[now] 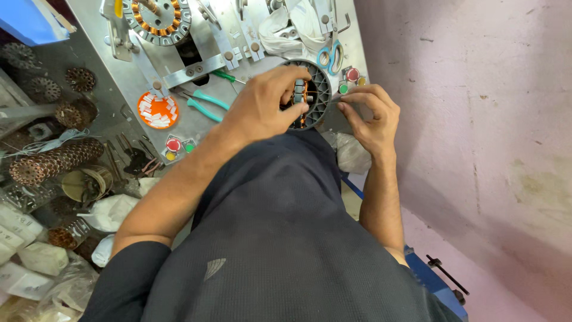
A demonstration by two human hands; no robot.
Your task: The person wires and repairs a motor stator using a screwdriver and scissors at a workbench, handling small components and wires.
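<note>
The left hand (262, 104) pinches the inner windings of a round grey motor part (311, 95) held above the desk (196, 119) edge; the right hand (372, 116) grips its rim. A slipping finger could nick the copper wire — or drop the part toward the scissors (330, 56).

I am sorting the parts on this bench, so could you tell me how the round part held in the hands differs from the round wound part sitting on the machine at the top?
The held round part is dark grey with a ribbed rim, tilted and gripped by the left hand and right hand. The wound part on the machine lies flat, untouched, with a silvery core and orange-copper coils fully exposed. The held one shows only a glimpse of orange behind fingers. Both are circular.
</note>
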